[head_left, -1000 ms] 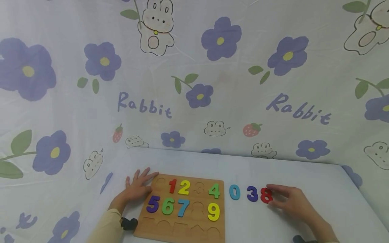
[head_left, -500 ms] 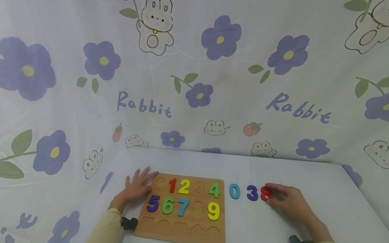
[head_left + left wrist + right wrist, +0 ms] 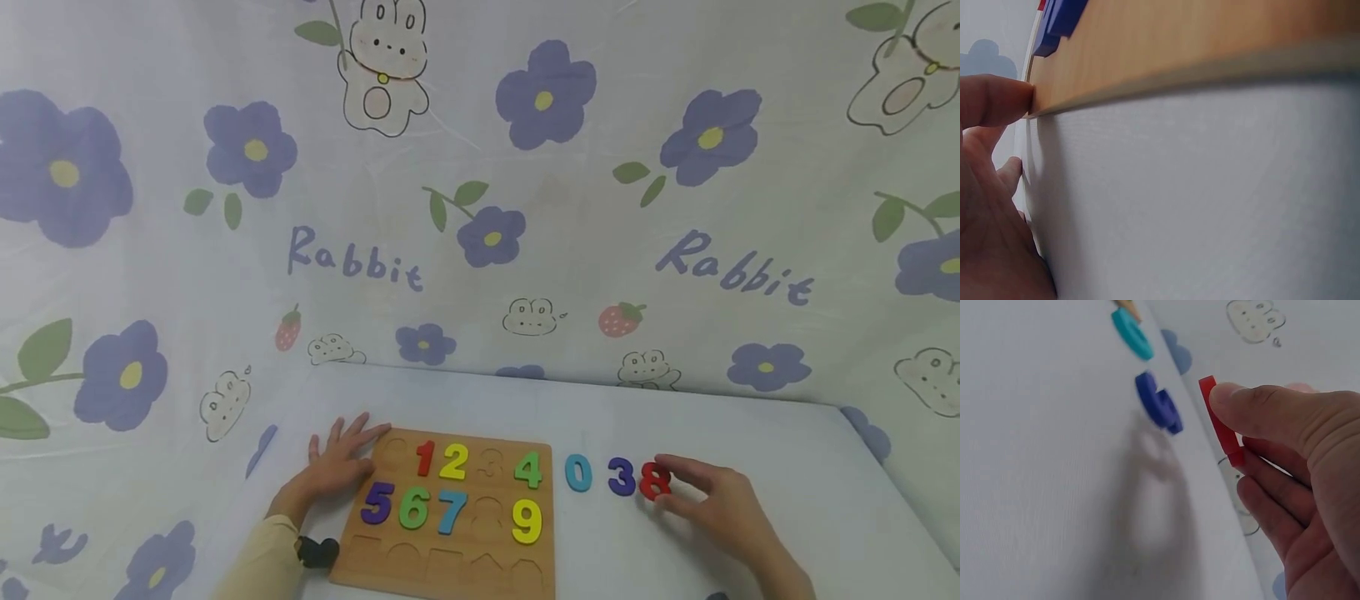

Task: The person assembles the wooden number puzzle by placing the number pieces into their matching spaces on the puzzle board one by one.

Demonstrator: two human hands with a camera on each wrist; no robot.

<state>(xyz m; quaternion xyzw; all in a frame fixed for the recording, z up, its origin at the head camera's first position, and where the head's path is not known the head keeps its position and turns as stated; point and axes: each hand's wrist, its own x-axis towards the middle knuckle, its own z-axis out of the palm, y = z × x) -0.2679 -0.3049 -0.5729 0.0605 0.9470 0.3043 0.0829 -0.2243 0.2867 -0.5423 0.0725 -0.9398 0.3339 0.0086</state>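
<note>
My right hand [image 3: 716, 504] pinches a red number 8 [image 3: 1219, 422] between thumb and fingers; in the right wrist view the piece is held off the table, its shadow below. Left of it lie a purple number 3 [image 3: 622, 477] and a light blue number 0 [image 3: 578, 473]. A wooden number board [image 3: 420, 571] lies flat, with my left hand [image 3: 337, 467] at its upper left corner. The left fingers are spread; in the left wrist view the thumb [image 3: 997, 100] touches the board's edge. Nearest that hand on the board is a purple number 5 [image 3: 377, 503].
The board bears several colored numbers, among them a yellow 9 [image 3: 527, 522] and a green 4 [image 3: 528, 470]. Bare recesses show in all three rows. A white table [image 3: 817, 475] extends to the right, and a patterned cloth [image 3: 570, 233] hangs behind it.
The right hand has taken hold of the red 8, and the piece has shifted slightly left and up from the table. My left hand and the board have stayed put.
</note>
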